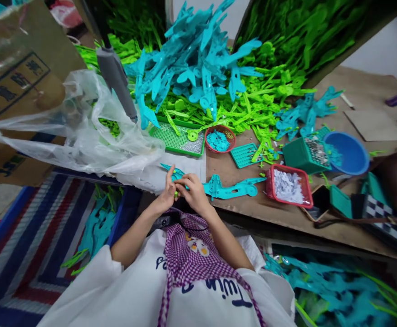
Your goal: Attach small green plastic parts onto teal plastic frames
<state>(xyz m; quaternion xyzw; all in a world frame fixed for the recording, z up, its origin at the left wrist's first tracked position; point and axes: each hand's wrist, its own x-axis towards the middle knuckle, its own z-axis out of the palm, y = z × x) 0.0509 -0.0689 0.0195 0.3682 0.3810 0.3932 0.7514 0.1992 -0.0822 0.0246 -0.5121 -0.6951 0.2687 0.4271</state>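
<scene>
By the near edge of the desk (247, 205) lies the turquoise part (232, 190); left hand (166, 196) and right hand (193, 194) meet around a green piece (175, 194), fingers perhaps pinching, I cannot tell; loose pinch could drop it.

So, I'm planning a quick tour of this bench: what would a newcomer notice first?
Probably the tall heap of turquoise parts at the back centre, spilling over bright green pieces. Nearer the front edge, a red basket of white pieces sits to the right of both hands, and a blue bowl stands farther right.
</scene>
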